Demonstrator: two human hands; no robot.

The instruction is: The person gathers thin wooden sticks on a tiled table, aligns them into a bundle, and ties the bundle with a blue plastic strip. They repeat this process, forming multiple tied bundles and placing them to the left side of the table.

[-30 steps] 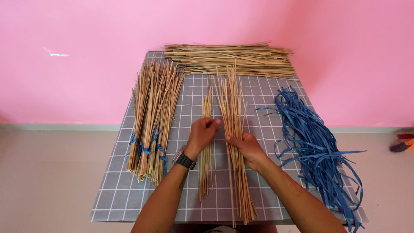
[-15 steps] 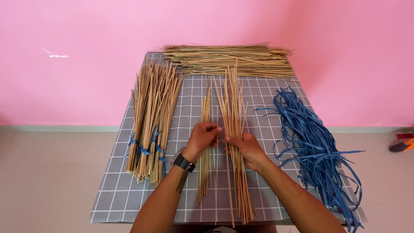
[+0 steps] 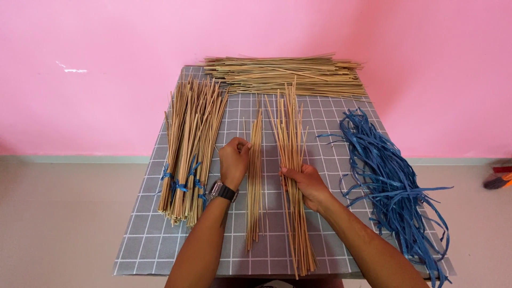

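Observation:
My left hand (image 3: 234,160), with a black watch on the wrist, rests against a thin bunch of pale sticks (image 3: 255,181) lying lengthwise on the grey checked table (image 3: 144,240); its fingers pinch the bunch's upper part. My right hand (image 3: 303,181) grips a thicker bunch of sticks (image 3: 290,133) just to the right, fanned at the far end. The two bunches lie side by side, a little apart.
At the left lie bundles of sticks tied with blue strips (image 3: 188,149). A loose pile of sticks (image 3: 282,74) lies crosswise at the table's far edge by the pink wall. A heap of blue strips (image 3: 389,181) covers the right side. An orange-and-black tool (image 3: 498,180) lies on the floor.
My hands have come apart. The left hand moved left with a few sticks onto the thin bunch; the right stayed on the thicker bunch.

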